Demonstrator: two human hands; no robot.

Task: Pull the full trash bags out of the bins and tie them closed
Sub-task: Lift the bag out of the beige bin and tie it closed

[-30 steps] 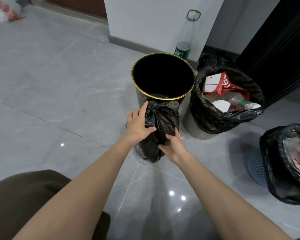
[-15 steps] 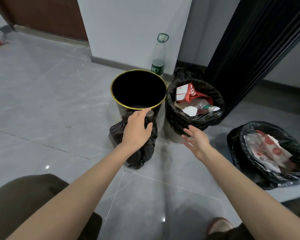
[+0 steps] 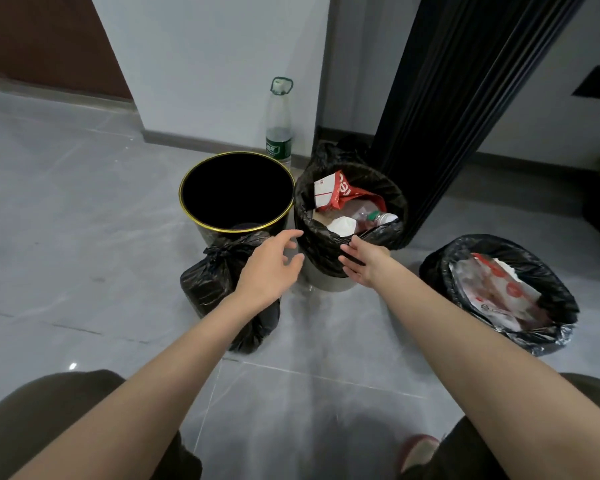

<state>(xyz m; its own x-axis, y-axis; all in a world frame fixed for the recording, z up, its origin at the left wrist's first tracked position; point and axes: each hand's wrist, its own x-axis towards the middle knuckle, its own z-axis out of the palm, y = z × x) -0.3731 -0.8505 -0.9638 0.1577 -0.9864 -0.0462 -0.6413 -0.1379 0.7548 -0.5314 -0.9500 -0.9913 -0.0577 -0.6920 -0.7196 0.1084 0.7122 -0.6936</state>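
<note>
progress is judged at about one third. one tied black bag [image 3: 219,285] is seen on the floor at seven o'clock of the gold-rimmed black bin [image 3: 238,153], which is left unlined and dark inside. two bags are not yet pulled. the liner [image 3: 321,244] of the grey bin [image 3: 326,284], at three o'clock of the black one, is filled with a red-and-white wrapper [image 3: 340,194] and a plastic bottle [image 3: 373,216]. a third black bag [image 3: 440,271], at four o'clock and well apart, is filled with printed plastic. both hands are held with fingers apart and nothing gripped. the left hand [image 3: 269,268] hovers over the tied bag, and the right hand [image 3: 366,263] is placed at the liner's near fold, though contact cannot be told. lifting and knotting of both bags are left.
</note>
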